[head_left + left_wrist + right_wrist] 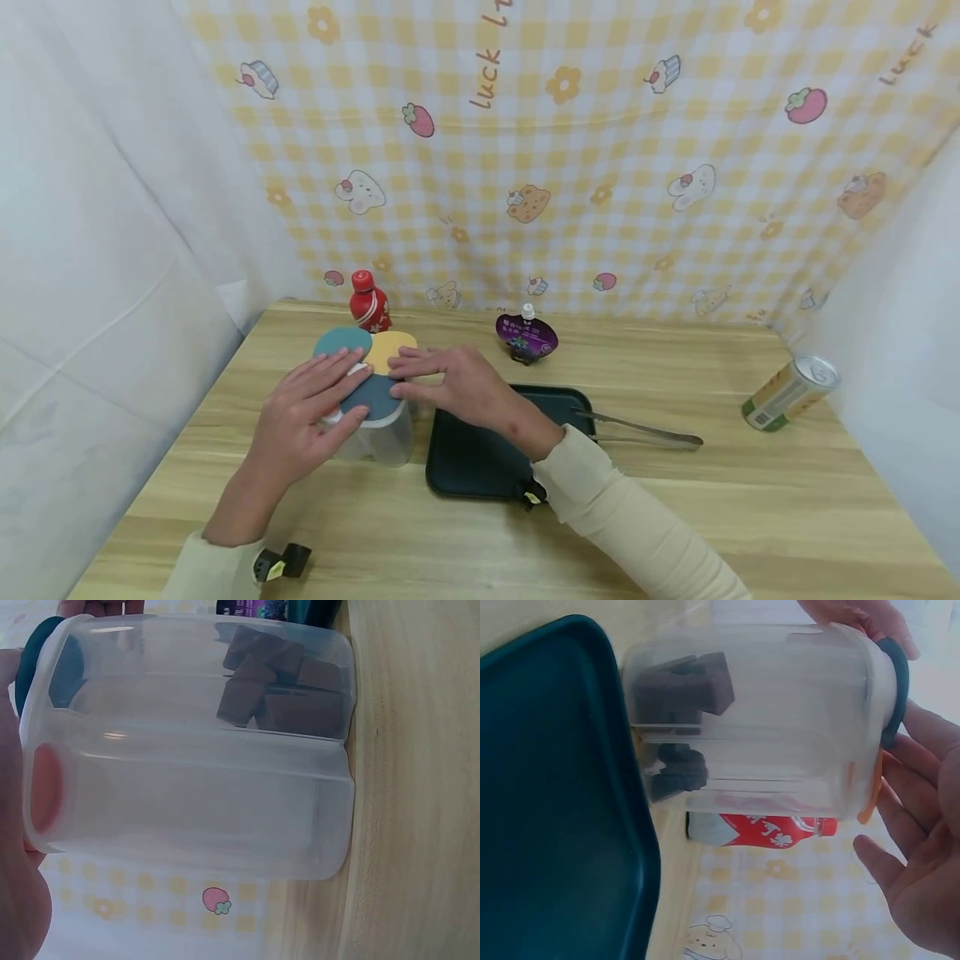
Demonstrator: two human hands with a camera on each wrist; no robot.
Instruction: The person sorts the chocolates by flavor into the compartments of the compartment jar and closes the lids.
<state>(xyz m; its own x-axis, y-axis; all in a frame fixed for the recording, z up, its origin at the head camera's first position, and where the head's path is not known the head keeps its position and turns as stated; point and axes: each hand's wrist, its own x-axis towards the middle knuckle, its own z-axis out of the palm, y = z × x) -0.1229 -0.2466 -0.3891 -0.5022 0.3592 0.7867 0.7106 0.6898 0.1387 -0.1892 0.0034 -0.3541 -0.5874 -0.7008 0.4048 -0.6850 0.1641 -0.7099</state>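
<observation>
A clear divided storage container (392,442) stands on the table. Its top carries a teal lid (341,339), a yellow lid (389,345) and a dark blue lid (373,400); a reddish one (46,787) lies mostly under my left hand. Dark brown blocks (686,686) sit at the bottom of some compartments. My left hand (303,412) rests on the lids from the left, fingers extended across them. From the right, my right hand (468,387) touches the yellow and dark blue lids with extended fingers. Its forearm crosses over the dark tray.
Right of the container lies the dark green tray (472,458), with metal tongs (652,433) across its right edge. A red bottle (367,302) stands behind the container, a purple pouch (527,337) behind the tray. A can (787,392) stands far right, and a patterned curtain (480,167) hangs behind.
</observation>
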